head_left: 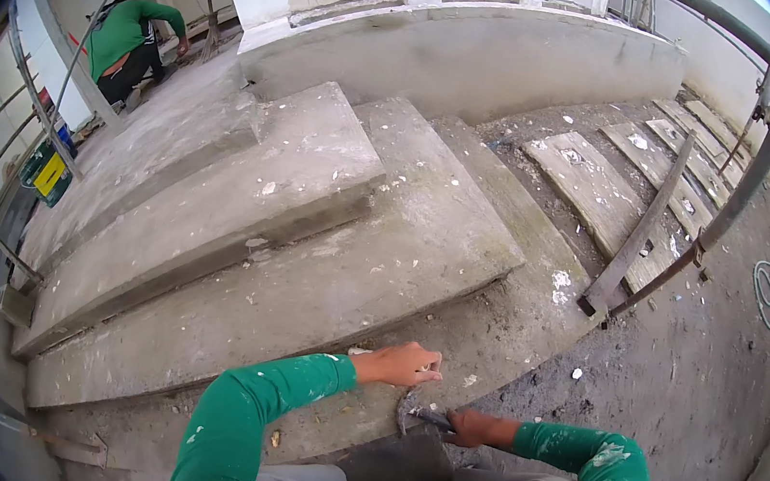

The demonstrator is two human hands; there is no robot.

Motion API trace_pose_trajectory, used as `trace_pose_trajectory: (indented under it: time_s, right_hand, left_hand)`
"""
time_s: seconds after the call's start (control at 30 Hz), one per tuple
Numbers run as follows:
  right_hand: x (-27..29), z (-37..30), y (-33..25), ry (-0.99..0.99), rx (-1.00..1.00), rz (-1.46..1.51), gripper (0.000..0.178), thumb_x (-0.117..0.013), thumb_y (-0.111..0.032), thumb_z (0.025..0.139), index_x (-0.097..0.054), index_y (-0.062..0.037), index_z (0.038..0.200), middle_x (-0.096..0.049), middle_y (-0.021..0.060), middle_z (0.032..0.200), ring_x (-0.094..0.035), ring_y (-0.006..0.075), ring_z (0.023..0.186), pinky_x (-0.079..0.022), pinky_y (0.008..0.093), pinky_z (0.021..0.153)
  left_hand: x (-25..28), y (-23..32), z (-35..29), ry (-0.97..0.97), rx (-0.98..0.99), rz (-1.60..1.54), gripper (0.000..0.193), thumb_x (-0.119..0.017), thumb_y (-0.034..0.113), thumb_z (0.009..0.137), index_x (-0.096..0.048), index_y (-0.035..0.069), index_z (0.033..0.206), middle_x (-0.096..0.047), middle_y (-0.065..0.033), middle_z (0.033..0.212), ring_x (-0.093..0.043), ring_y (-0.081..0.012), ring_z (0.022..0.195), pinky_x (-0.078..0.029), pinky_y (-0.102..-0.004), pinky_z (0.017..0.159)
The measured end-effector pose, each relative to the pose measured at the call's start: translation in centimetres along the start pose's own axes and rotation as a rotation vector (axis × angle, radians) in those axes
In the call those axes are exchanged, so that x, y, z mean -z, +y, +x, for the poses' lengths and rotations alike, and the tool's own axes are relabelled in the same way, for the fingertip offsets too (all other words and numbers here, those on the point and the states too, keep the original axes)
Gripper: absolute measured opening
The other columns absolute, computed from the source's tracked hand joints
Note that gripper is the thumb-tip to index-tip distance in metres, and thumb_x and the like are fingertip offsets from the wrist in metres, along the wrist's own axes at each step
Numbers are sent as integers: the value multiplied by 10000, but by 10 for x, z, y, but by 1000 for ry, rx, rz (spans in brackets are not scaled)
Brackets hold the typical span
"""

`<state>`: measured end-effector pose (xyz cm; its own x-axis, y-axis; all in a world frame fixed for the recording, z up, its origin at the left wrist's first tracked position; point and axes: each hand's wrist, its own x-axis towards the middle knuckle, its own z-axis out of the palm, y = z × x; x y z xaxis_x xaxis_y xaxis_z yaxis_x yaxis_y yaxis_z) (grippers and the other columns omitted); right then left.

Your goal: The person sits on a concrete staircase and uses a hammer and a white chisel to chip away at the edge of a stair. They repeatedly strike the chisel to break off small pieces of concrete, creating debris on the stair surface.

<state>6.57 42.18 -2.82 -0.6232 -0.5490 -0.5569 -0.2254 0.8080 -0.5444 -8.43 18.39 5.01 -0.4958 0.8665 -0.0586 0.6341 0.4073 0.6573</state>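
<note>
My left hand point(401, 363) hovers just above the lowest concrete step point(529, 328), its fingers curled together. Whitish specks show at the fingertips, but what they hold, if anything, is too small to name. Close to its right, my right hand point(474, 428) is wrapped round the dark handle of a hammer-like tool point(428, 416). The tool's curved metal head points left and is low over the step, near my left hand; whether it touches the concrete I cannot tell. Crumbs and white flecks lie scattered around both hands.
Broad concrete steps point(316, 173) rise to the left. A wooden plank point(645, 226) leans beside a scaffold pipe point(735, 204) at right. A pale hose point(765, 291) lies coiled by the wall. Far left are a green-yellow bucket point(49, 172) and a crouching person in green point(129, 41).
</note>
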Motion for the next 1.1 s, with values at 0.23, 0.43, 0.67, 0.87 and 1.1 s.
trace_pose_trajectory:
  time_s: [0.23, 0.43, 0.67, 0.87, 1.1]
  right_hand:
    - [-10, 4, 7, -14, -65, -26, 645, -695, -513, 928, -611, 41, 1247, -713, 317, 1115, -687, 497, 1081, -547, 549, 946]
    - [6, 4, 0, -50, -43, 3, 600, -726, -476, 913, -598, 18, 1228, -717, 283, 1151, -683, 477, 1107, -540, 541, 962]
    - [91, 21, -11, 191, 47, -467, 452, -722, -324, 880, -617, -57, 1230, -729, 218, 1096, -708, 446, 1062, -553, 563, 885]
    - [127, 80, -2, 320, 69, -237, 217, -615, -211, 927, -668, -11, 991, -710, 248, 1011, -712, 403, 1004, -555, 508, 820]
    - [130, 91, -88, 368, 225, 0, 344, -584, -320, 983, -657, 13, 1029, -710, 255, 830, -713, 461, 787, -565, 545, 741]
  left_hand:
    - [-24, -5, -8, 296, -43, 68, 349, -722, 407, 973, -606, 90, 1061, -721, -175, 808, -698, -442, 767, -546, -532, 659]
    - [-24, -20, -20, 290, -85, 143, 446, -711, 294, 951, -560, 23, 1270, -706, -243, 1049, -690, -443, 958, -554, -531, 773]
    - [-26, -21, -73, 243, 151, 608, 553, -628, 174, 905, -493, -111, 1359, -532, -233, 1313, -540, -397, 1161, -545, -512, 895]
    - [-59, -31, -108, 104, 606, 622, 573, -600, 162, 920, -470, -154, 1381, -542, -315, 1314, -702, -400, 1038, -622, -480, 799]
    - [-63, -79, -128, 90, 682, 564, 541, -608, 184, 955, -474, -133, 1373, -680, -271, 1119, -770, -399, 877, -641, -457, 750]
